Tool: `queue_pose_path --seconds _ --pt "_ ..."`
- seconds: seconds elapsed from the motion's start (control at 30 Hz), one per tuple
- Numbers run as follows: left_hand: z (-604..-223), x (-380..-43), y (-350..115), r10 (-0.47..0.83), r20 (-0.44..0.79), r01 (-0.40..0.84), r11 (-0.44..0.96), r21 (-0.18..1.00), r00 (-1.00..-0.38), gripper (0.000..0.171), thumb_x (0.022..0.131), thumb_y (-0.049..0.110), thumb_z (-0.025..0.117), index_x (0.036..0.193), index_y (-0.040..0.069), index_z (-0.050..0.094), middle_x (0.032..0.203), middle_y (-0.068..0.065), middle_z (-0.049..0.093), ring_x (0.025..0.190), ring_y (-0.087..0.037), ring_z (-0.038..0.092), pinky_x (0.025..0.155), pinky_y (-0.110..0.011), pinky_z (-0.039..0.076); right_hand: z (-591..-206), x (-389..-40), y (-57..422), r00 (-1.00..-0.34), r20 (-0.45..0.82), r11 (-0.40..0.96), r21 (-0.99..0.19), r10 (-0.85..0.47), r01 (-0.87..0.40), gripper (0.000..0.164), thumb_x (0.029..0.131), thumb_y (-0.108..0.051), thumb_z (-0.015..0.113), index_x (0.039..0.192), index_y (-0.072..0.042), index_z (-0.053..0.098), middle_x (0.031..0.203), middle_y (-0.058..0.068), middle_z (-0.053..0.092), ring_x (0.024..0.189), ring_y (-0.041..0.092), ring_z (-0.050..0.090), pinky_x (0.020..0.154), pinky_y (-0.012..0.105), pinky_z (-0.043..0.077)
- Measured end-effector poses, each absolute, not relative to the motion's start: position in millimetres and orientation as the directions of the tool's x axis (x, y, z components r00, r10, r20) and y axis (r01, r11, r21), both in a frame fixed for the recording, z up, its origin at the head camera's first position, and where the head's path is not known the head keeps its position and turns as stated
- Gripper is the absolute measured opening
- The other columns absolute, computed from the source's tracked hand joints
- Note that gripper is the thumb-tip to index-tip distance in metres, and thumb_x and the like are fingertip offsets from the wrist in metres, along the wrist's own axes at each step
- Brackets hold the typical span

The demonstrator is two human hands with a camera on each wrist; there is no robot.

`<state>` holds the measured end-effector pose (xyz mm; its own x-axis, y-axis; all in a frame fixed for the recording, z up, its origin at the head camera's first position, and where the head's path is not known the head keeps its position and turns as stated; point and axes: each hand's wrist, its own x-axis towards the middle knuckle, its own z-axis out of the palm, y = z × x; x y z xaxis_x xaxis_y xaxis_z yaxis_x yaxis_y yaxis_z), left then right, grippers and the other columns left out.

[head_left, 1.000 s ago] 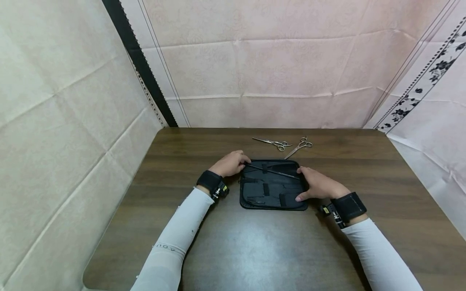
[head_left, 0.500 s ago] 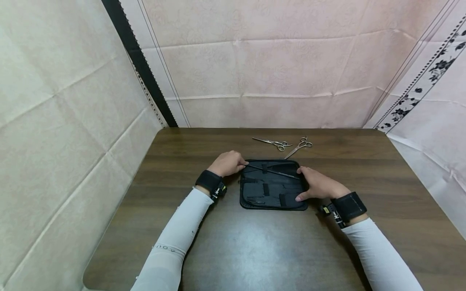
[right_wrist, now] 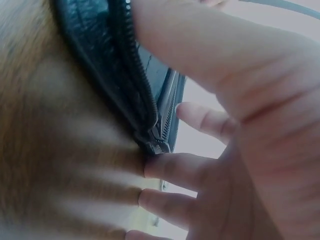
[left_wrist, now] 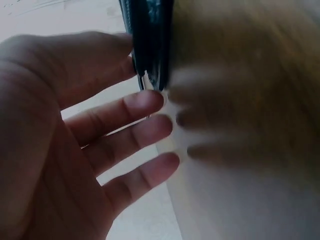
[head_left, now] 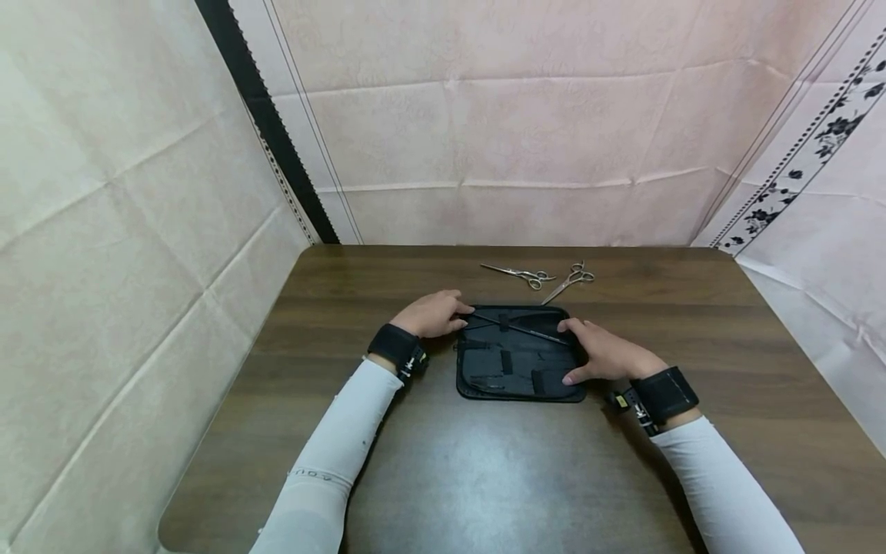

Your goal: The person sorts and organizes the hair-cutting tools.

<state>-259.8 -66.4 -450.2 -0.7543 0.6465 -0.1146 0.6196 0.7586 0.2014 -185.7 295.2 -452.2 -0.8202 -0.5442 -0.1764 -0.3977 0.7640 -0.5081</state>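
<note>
A black zip case (head_left: 487,363) lies opened flat on the table, with straps and pockets inside. Across its far half rests a thin dark rod-shaped tool (head_left: 526,331), whose kind I cannot make out. My left hand (head_left: 428,314) is at the case's far left corner, thumb and forefinger apart near the rod's end; its other fingers extend loosely in the left wrist view. My right hand (head_left: 609,352) holds the case's right edge, thumb over the rim and forefinger over the far right part. The zip slider (right_wrist: 159,146) shows in the right wrist view.
Two pairs of silver scissors lie beyond the case: one pair (head_left: 519,274) points left, the other pair (head_left: 569,282) has its blade tips close to the case's far edge. The wooden table (head_left: 443,462) ends at cloth-covered walls (head_left: 526,154).
My left thumb and forefinger have spread apart at the corner after being close together. My right forefinger has shifted slightly left over the case. The case and scissors stay in place.
</note>
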Motion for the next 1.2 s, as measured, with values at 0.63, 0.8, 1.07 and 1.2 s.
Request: queue_pose_path --seconds 0.63,0.8,1.07,1.2 --pt "-434 -245 -62 0.588 -0.213 0.578 0.808 0.116 -0.780 0.045 0.107 0.022 0.059 0.151 0.023 0.053 0.111 -0.006 0.056 0.089 -0.018 0.050 0.079 -0.031 0.043 -448 -187 297 -0.820 -0.229 0.783 -0.509 -0.525 -0.359 0.088 0.086 -0.048 0.083 0.152 -0.009 0.041 0.161 0.036 0.032 0.149 0.056 0.030 0.113 0.072 0.034" --pt "-436 -246 -63 0.587 -0.201 0.565 0.810 0.160 -0.784 0.042 0.108 0.019 0.056 0.150 0.021 0.056 0.110 -0.006 0.056 0.086 -0.019 0.049 0.076 -0.030 0.042 -451 -187 298 -0.820 -0.226 0.780 -0.514 -0.526 -0.358 0.086 0.086 -0.047 0.083 0.152 -0.009 0.042 0.162 0.035 0.032 0.150 0.056 0.029 0.113 0.072 0.033" --pt "-438 -249 -60 0.598 -0.198 0.578 0.802 0.153 -0.777 0.049 0.108 0.020 0.055 0.156 0.026 0.049 0.108 -0.004 0.055 0.085 -0.017 0.049 0.074 -0.029 0.043 -452 -191 301 -0.835 -0.201 0.781 -0.514 -0.512 -0.355 0.076 0.096 -0.042 0.074 0.151 -0.001 0.041 0.157 0.030 0.042 0.144 0.047 0.042 0.114 0.066 0.037" --pt "-438 -248 -59 0.601 -0.215 0.582 0.800 0.147 -0.770 0.047 0.108 0.017 0.052 0.154 0.026 0.052 0.102 -0.003 0.051 0.082 -0.018 0.044 0.072 -0.029 0.037 -454 -192 301 -0.838 -0.197 0.783 -0.510 -0.508 -0.355 0.071 0.099 -0.041 0.070 0.150 0.000 0.042 0.153 0.028 0.047 0.141 0.043 0.047 0.113 0.063 0.039"
